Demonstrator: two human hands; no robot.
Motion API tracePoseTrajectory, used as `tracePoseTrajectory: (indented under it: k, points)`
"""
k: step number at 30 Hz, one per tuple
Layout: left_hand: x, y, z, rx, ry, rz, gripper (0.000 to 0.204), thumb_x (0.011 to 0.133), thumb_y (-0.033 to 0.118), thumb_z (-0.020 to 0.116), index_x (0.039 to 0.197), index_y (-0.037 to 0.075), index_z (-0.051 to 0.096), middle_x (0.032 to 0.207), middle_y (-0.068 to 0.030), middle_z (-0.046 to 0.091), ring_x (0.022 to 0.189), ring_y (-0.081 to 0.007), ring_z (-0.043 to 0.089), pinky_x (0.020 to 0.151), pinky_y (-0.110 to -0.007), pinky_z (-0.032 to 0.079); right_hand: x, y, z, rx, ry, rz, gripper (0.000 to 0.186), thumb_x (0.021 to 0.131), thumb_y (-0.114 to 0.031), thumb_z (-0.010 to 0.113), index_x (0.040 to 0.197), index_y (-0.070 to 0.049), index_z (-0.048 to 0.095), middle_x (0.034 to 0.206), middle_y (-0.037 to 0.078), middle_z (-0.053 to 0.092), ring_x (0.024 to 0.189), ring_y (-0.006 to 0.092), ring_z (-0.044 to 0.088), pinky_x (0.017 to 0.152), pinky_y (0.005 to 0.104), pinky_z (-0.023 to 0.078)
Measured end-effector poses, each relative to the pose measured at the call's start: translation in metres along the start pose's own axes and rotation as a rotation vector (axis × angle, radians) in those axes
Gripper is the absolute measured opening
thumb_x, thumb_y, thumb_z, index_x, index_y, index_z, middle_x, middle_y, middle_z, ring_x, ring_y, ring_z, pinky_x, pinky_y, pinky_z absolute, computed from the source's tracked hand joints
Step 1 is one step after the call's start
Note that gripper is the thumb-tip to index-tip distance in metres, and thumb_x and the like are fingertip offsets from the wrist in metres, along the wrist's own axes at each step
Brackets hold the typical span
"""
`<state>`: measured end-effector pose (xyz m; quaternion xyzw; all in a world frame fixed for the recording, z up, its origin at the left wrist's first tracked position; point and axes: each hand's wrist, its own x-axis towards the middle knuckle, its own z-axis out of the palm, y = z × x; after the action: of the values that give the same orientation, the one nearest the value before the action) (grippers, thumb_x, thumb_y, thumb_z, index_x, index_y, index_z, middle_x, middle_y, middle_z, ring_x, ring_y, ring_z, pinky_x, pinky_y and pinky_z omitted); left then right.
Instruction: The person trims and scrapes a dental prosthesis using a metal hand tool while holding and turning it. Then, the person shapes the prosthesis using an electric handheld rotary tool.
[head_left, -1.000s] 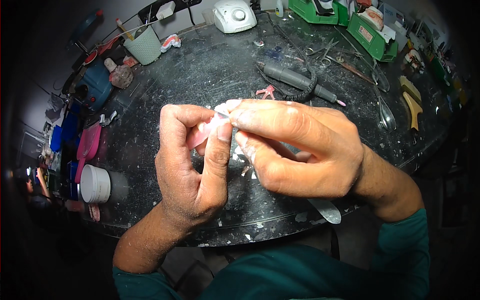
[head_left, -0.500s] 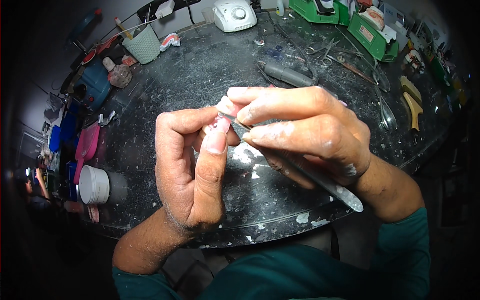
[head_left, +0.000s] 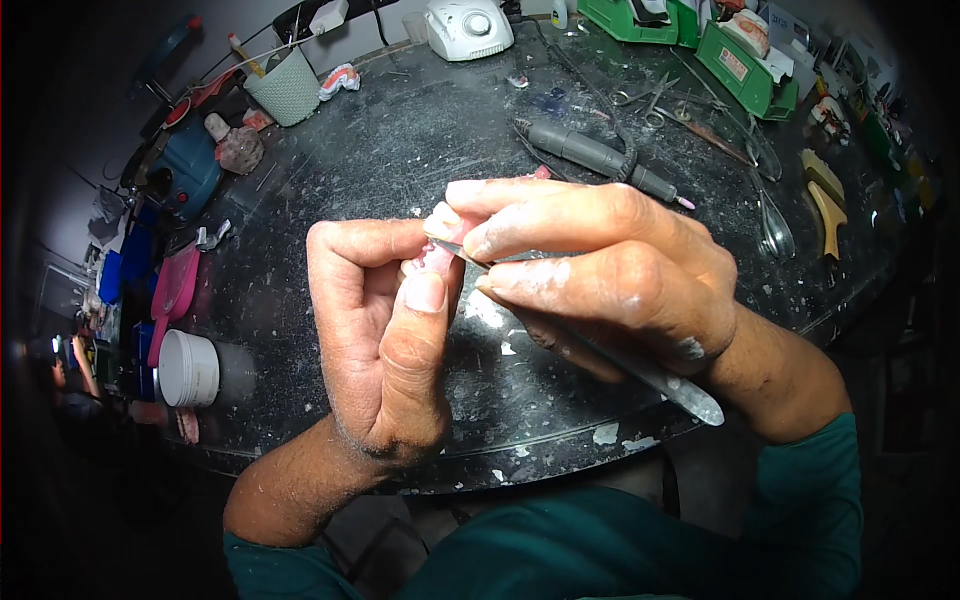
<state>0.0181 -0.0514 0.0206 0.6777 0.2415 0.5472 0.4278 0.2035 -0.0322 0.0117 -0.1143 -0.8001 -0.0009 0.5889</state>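
A small pink dental piece with whitish teeth is pinched in my left hand, near the middle of the black worktop. My right hand grips a slim metal tool, its narrow end against the pink piece and its broad rounded end sticking out toward the lower right. The tips of two right fingers are beside or on the piece; whether they press on it I cannot tell. Both hands are dusted with white powder.
A grey handpiece lies behind my right hand. Scissors, a wooden brush and green bins are right. A white machine stands at the back. A white tub, pink dustpan and mesh cup are left.
My right hand has changed its angle, now showing more of the metal tool, which swung up and rightward. My left hand has shifted slightly left with the pink piece.
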Motion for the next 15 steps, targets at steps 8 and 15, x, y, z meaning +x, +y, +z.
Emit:
tracePoseTrajectory:
  k: [8, 15]
  points:
    - [0.000, -0.014, -0.005, -0.037, -0.129, 0.164, 0.020, 0.100, 0.004, 0.046, 0.118, 0.002, 0.037, 0.109, -0.0100, 0.050, 0.100, -0.0118, 0.047, 0.094, -0.028, 0.037, 0.001, -0.002, 0.002, -0.033, 0.018, -0.037, 0.029, 0.078, 0.003, 0.079, 0.101, 0.000, 0.060, 0.103, 0.019, 0.068, 0.100, 0.0361, 0.071, 0.083, 0.0419, 0.063]
    - [-0.002, -0.013, -0.004, -0.053, -0.128, 0.148, 0.017, 0.101, 0.002, 0.044, 0.117, 0.003, 0.038, 0.109, -0.0101, 0.050, 0.099, -0.0117, 0.047, 0.093, -0.029, 0.037, 0.006, -0.013, -0.004, -0.043, -0.052, 0.002, 0.020, 0.079, 0.003, 0.077, 0.094, 0.003, 0.064, 0.105, 0.020, 0.068, 0.101, 0.0380, 0.070, 0.086, 0.0438, 0.063]
